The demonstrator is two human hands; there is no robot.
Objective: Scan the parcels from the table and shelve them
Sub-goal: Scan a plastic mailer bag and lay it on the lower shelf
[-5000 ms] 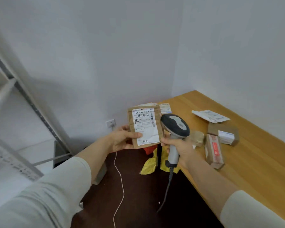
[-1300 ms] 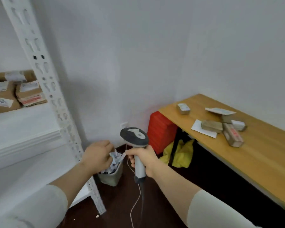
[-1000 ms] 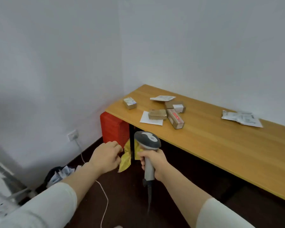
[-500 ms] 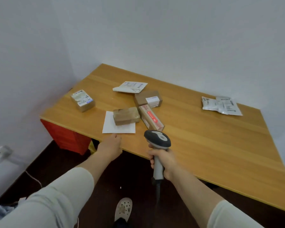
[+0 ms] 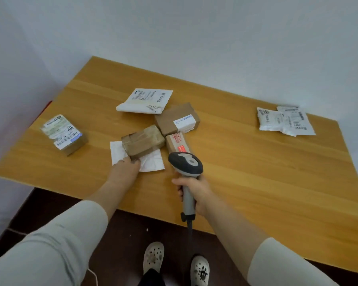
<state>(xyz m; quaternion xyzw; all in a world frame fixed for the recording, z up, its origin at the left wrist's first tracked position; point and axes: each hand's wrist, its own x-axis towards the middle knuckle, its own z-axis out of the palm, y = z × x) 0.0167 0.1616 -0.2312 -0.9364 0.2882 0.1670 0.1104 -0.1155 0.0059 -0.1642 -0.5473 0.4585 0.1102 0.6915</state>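
Several parcels lie on the wooden table point(image 5: 256, 172). A taped brown parcel point(image 5: 143, 141) sits on a flat white envelope point(image 5: 151, 164) at the centre. My left hand point(image 5: 125, 171) reaches over the front edge, its fingertips touching the envelope at this parcel's near side; no grip shows. My right hand point(image 5: 195, 193) grips the grey barcode scanner point(image 5: 185, 165) by its handle, head up, just right of the left hand. Behind the scanner are a long box with red tape point(image 5: 177, 142), a brown box with a white label point(image 5: 177, 119) and a white mailer point(image 5: 146, 101).
A small labelled box point(image 5: 63, 134) sits near the table's left end. Two white pouches point(image 5: 285, 122) lie at the far right. White walls close in behind and to the left. My feet in light clogs point(image 5: 153, 256) stand on dark floor before the table.
I turned from the shelf to the table and stepped close. My left hand, empty after shelving the earlier parcel, moved forward onto the envelope by the taped parcel. The scanner stayed in my right hand.
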